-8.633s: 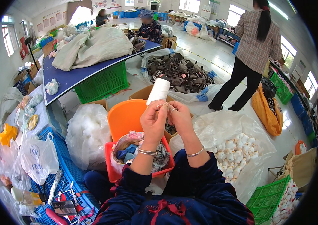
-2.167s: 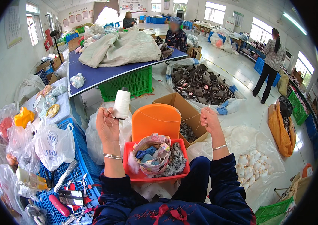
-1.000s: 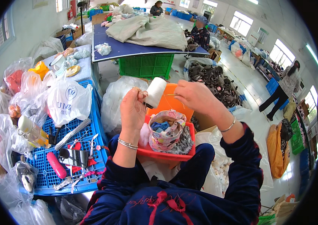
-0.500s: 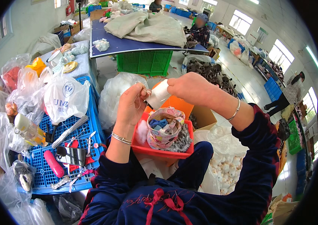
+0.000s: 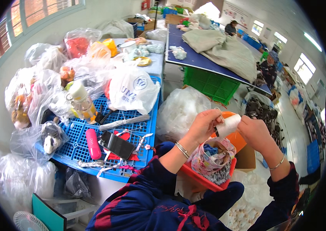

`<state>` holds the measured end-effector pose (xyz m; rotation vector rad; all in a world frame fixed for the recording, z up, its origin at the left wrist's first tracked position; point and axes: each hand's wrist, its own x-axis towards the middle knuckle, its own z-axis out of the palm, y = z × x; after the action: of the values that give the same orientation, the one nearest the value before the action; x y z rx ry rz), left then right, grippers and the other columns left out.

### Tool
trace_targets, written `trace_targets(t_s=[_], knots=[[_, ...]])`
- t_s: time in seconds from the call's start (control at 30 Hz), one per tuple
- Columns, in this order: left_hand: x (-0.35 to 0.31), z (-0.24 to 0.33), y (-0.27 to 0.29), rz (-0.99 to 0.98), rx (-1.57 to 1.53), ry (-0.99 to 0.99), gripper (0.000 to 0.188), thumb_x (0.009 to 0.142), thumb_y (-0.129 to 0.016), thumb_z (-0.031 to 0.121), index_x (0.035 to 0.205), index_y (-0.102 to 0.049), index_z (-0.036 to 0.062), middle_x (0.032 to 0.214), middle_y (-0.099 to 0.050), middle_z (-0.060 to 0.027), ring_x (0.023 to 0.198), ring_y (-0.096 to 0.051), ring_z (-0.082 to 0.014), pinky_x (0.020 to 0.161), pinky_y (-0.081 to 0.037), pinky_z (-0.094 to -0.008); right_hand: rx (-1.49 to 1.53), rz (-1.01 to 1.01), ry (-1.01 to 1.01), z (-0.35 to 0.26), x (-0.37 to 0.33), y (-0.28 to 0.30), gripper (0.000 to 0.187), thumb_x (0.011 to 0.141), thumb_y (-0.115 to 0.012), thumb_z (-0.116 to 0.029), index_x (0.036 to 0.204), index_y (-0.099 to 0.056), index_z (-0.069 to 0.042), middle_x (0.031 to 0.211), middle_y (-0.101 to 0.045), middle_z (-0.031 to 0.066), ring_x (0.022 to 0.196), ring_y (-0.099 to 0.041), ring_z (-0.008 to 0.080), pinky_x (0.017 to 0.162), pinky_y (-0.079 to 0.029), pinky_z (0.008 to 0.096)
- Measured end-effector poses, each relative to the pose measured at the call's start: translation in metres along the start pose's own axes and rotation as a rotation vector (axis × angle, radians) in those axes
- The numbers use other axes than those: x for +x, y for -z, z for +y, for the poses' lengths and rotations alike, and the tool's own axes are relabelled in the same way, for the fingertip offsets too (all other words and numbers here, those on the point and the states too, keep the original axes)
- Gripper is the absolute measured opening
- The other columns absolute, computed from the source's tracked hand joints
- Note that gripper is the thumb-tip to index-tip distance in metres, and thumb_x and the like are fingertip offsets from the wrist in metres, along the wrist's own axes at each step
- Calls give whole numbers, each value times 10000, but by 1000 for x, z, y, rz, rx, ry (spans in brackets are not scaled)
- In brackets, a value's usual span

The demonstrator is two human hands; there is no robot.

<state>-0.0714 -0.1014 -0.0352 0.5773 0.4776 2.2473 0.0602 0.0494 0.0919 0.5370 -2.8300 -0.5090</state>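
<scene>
A spool of white thread (image 5: 230,125) is held up between my hands, above a red plastic bin (image 5: 199,180). My right hand (image 5: 256,134) grips the spool's right end with closed fingers. My left hand (image 5: 206,124) is at the other end, thumb and fingertips pinched on loose white thread. In the bin stands a pink patterned fabric pouch (image 5: 201,161) with blue and pale cloth scraps inside. Grey fluffy material (image 5: 221,175) lies beside the pouch.
To my left, a blue plastic crate (image 5: 70,142) carries a phone (image 5: 117,145), a pink case (image 5: 93,144), scissors (image 5: 144,138), a bottle (image 5: 81,101) and a white plastic bag (image 5: 136,90). A blue-topped table (image 5: 209,59) stands ahead. Two people are farther off.
My view has swung left, so the bin and both hands now sit farther right. The spool stays in my right hand, and my left hand still pinches thread near it.
</scene>
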Motion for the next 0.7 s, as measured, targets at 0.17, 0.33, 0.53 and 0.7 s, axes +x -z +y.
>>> trace_targets(t_s=[0.17, 0.33, 0.53, 0.7], knots=[[-10, 11, 9, 57, 38, 25, 189, 959, -598, 195, 828, -622, 62, 796, -615, -16, 771, -566, -117, 749, -448, -252, 148, 10, -30, -11, 15, -1, 142, 790, -691, -142, 832, -573, -74, 828, -563, 98, 662, -620, 312, 564, -508, 397], [-30, 15, 51, 203, 195, 40, 196, 958, -602, 196, 844, -628, 39, 794, -606, -20, 771, -561, -110, 747, -453, -254, 563, 138, -232, -14, 23, 22, 209, 843, -652, -58, 1042, -619, -6, 813, -550, 149, 724, -593, 313, 662, -475, 383], [-42, -6, 109, 287, 304, 132, 197, 976, -588, 177, 851, -644, 36, 802, -621, -29, 760, -563, -106, 726, -449, -255, 675, 264, -233, 31, 52, -5, 152, 921, -534, -37, 1041, -601, 30, 797, -577, 135, 699, -572, 256, 670, -471, 331], [-40, -18, 140, 349, 344, 163, 237, 984, -580, 199, 820, -635, 37, 813, -623, -27, 769, -555, -107, 760, -440, -256, 1039, 120, -389, 95, 144, -20, 245, 1023, -446, -189, 1148, -593, -37, 692, -524, 8, 563, -454, 61, 508, -393, 228]])
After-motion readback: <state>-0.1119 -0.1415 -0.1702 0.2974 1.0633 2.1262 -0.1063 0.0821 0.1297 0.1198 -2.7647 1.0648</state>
